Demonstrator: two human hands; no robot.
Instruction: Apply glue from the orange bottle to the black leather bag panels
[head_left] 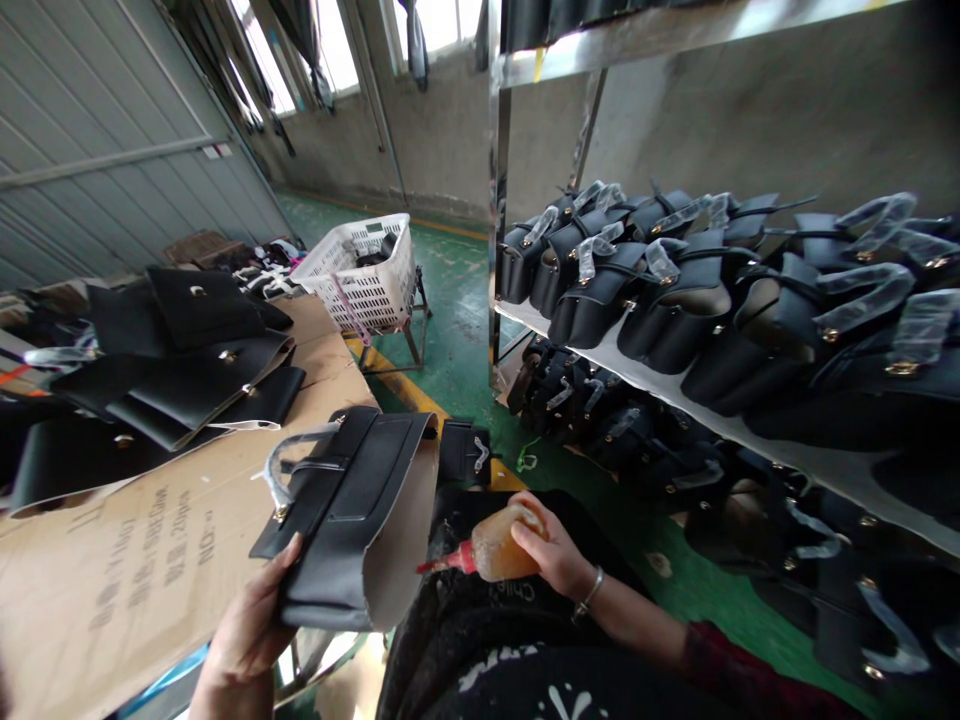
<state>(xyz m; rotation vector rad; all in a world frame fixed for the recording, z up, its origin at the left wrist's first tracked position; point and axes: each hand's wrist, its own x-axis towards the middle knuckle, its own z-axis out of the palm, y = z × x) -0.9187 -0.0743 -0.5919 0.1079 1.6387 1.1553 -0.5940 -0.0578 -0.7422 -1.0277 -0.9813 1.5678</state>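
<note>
My left hand (251, 615) grips the bottom corner of a black handbag (360, 500), thumb on its outer face. The bag is tilted on its side at the table edge, its pale inside facing right. A handle (281, 465) wrapped in clear plastic arches off its left side. In my right hand (551, 550) is a glue bottle (502, 545) with amber contents and a red nozzle. That nozzle points left, a short way from the bag's open side and apart from it.
Flat black bag pieces (202, 370) are piled on the cardboard-covered table (172, 540). Beyond it stands a white plastic basket (375, 290) on a metal stand. At right, a rack (495, 180) carries rows of black handbags (675, 290). Another black bag (463, 450) lies low beyond my lap.
</note>
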